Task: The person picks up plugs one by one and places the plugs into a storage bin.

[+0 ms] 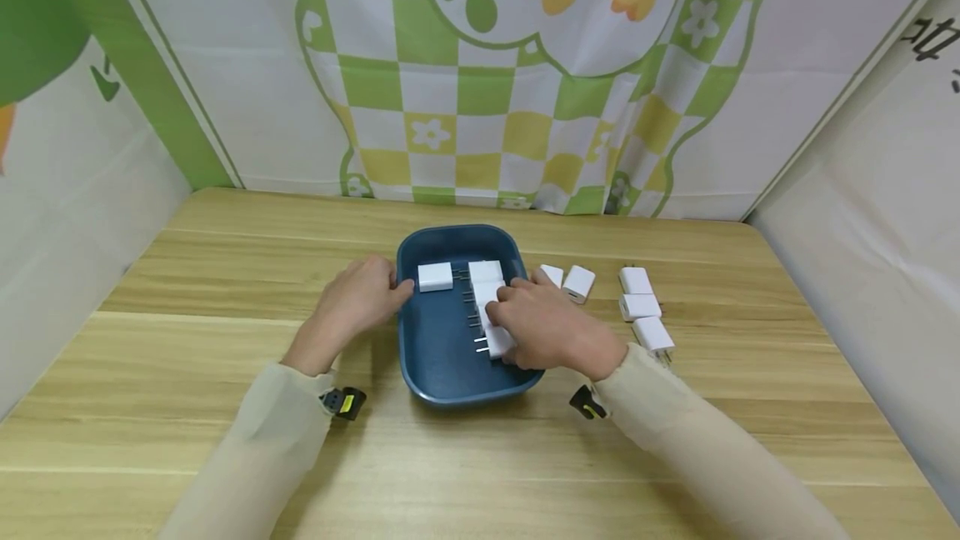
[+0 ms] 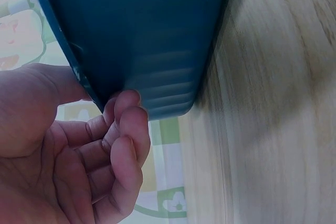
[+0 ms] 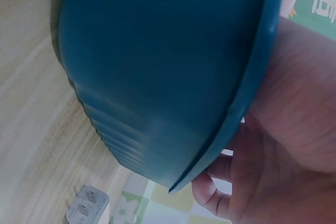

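A dark blue plastic bin (image 1: pixel 438 365) stands on the table. My left hand (image 1: pixel 363 294) grips its left rim, thumb over the edge and fingers along the outer wall (image 2: pixel 163 85). Inside the bin, several white plug chargers (image 1: pixel 486 272) form a row along the right side, their metal prongs pointing left. One more charger (image 1: pixel 435 277) lies at the upper left with its prongs toward that row. My right hand (image 1: pixel 551 323) reaches over the right rim and pinches the nearest charger (image 1: pixel 497 343) of the row. In the right wrist view, the bin wall (image 3: pixel 157 77) hides its fingertips.
Right of the bin, two white chargers (image 1: pixel 577 283) lie close to the rim. Farther right, three more chargers (image 1: pixel 640 307) lie in a loose column on the wooden table (image 1: pixel 225 273). A patterned curtain (image 1: pixel 480 98) hangs behind the table's far edge.
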The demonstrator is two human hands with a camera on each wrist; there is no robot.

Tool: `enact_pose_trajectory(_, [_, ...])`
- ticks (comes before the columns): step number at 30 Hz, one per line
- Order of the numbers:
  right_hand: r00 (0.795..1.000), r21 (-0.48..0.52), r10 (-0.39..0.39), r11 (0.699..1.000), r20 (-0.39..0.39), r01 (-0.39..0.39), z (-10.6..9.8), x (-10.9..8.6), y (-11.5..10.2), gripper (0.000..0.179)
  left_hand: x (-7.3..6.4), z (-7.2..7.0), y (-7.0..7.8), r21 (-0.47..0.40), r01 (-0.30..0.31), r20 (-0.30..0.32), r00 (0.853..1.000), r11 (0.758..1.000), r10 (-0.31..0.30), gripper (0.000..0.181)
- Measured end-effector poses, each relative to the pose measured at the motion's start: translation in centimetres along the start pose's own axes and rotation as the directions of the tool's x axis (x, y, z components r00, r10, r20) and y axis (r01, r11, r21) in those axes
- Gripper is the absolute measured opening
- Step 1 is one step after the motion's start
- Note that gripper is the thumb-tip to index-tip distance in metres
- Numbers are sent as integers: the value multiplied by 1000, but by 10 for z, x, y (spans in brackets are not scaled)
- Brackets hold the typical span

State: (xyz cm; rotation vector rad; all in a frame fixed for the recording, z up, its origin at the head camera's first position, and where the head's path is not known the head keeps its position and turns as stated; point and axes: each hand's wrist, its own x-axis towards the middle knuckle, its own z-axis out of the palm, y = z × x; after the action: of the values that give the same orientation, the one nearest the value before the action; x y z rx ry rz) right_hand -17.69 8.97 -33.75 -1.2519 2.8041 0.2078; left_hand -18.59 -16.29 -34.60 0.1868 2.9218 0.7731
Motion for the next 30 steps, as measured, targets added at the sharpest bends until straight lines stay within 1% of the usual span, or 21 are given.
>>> enact_pose_trajectory(10, [1000,-32,-13,999,-10,12,4,2,-2,38,0,1,-1,-1,2,-5,1000,1000,-2,44])
enact_pose_trajectory(30, [999,-29,8,1000,-36,-9,7,2,-4,37,-1,1,1,0,8,-13,1000,1000,-8,44])
